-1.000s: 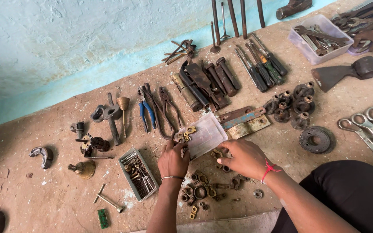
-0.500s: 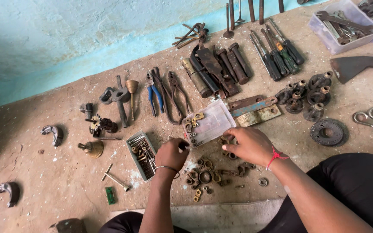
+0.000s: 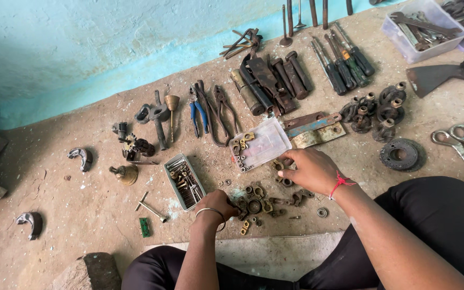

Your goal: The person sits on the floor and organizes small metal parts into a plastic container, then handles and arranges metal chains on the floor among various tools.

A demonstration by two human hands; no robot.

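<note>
Both hands work one heap of fittings [image 3: 261,204] on the floor [image 3: 81,215]: left hand [image 3: 220,203] curled shut at its edge, right hand [image 3: 310,169] pressed flat, fingers together, beside one clear tray [image 3: 261,144], two pliers [image 3: 210,110] behind

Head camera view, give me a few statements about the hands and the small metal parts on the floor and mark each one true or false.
1. The left hand rests at the pile of small metal fittings. True.
2. The right hand wears a red string at the wrist. True.
3. The clear plastic tray is stacked on the screwdrivers. False: it lies on the floor just above the right hand, apart from the screwdrivers.
4. The small green tin of bits lies right of the right hand. False: it lies left of the left hand.
5. The blue-handled pliers are in the left hand. False: they lie on the floor near the wall, untouched.
</note>
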